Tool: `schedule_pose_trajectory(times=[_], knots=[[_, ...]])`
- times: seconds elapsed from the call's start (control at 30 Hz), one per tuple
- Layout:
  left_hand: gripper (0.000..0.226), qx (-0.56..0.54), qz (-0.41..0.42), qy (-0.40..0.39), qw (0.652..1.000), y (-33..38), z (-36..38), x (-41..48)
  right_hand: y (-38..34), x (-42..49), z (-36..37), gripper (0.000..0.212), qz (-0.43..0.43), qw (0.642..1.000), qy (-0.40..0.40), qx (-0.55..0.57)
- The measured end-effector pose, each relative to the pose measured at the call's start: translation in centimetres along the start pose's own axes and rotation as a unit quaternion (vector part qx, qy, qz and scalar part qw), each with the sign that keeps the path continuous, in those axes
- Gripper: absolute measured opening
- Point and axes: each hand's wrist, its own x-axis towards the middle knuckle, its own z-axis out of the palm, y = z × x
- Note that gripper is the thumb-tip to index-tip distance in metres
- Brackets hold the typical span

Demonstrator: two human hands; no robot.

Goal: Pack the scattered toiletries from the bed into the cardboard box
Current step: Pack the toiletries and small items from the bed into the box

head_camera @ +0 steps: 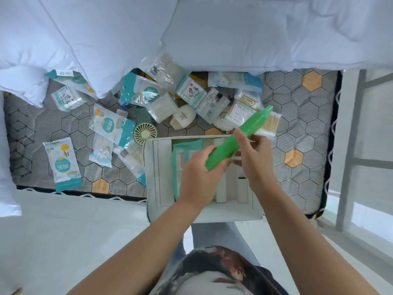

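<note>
Left hand (200, 169), right hand (256, 158) clasped around green case (252, 124), long axis diagonal, tip up-right.

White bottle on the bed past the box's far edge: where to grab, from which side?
Probably the narrow end of the white bottle, approached from the cardboard box side. It lies on its side, that end pointing at open mattress, while packs crowd its wider body on both flanks.

Both hands, left (200, 167) and right (254, 155), grip a green case (240, 138) above the cardboard box (157, 177)
</note>
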Motion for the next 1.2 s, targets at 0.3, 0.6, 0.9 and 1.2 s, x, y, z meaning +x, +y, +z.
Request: schedule_pose_trajectory(times=[0.3, 0.6, 0.9, 1.2], knots=[[0.035, 0.067, -0.034, -0.137, 0.988, -3.0, 2.2, -1.8, 3.6, -1.6, -2.3, 0.020, -0.093, 0.977, -0.040, -0.188], [0.032, 0.122, -0.090, -0.154, 0.976, -5.0, 1.8, 0.8, 9.5, 1.1, -1.3, 0.041, -0.022, 0.916, -0.123, -0.382], [0.025, 0.092, -0.133, -0.110, 0.981, -7.1, -0.2, 2.4, 7.6, 2.4, 0.9, 0.051, -0.038, 0.913, -0.077, -0.398], [0.020, 0.036, -0.105, -0.007, 0.994, -8.1, -6.0, 4.8, 3.0, -0.5, 9.7, 0.039, -0.202, 0.877, -0.159, -0.405]])
